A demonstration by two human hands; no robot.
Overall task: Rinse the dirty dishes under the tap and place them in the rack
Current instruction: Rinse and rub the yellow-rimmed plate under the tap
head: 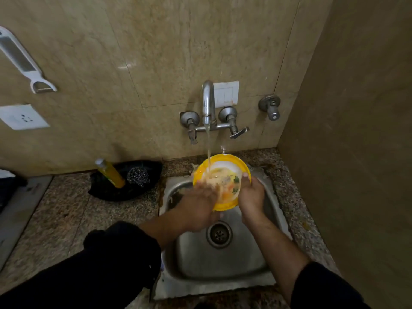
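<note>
With the bowl (225, 162) tilted over the sink (223, 264) under the tap (208, 101), right hand (250, 197) pinching its rim and blurred left hand (198, 204), fingers unreadable, on its inside, that 1 wet grip could slip and drop it.

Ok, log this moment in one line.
step: rinse | tap: running | right hand: grips yellow plate rim over sink | left hand: on plate face, blurred | rack: unseen

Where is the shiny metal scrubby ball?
In the head view, the steel scrubber sits in the black tray on the counter, left of the sink, just right of the leaning yellow bottle.
</note>
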